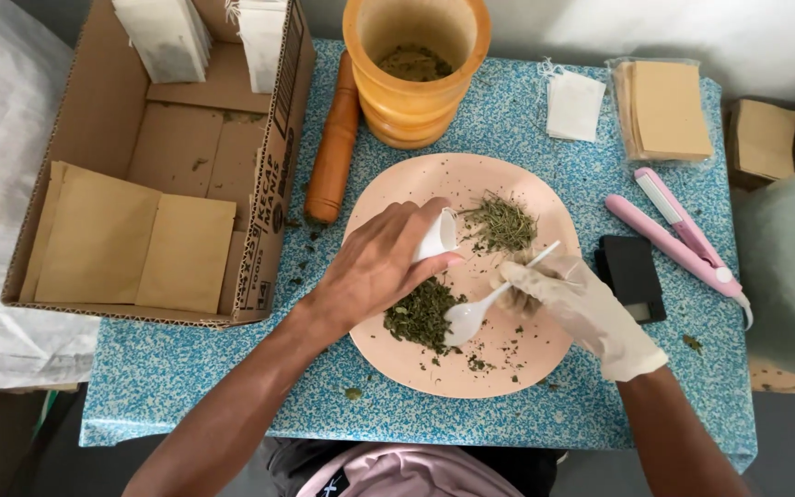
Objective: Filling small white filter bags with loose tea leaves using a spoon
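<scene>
The gloved right hand [591,308] pinched a white spoon [471,315], its bowl apparently empty beside the dark herb pile [420,313]. The bare left hand [374,267] closed around a small white bag [437,236] over the pink plate [517,368]. Filling looked barely begun; both herb piles remained.

Left hand [374,267] bare, right hand [581,308] gloved (both grips closed).

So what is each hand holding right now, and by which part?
Left hand grips a small white bag around its lower part, open end toward the plate. Gloved right hand pinches a white plastic spoon by its handle.
</scene>
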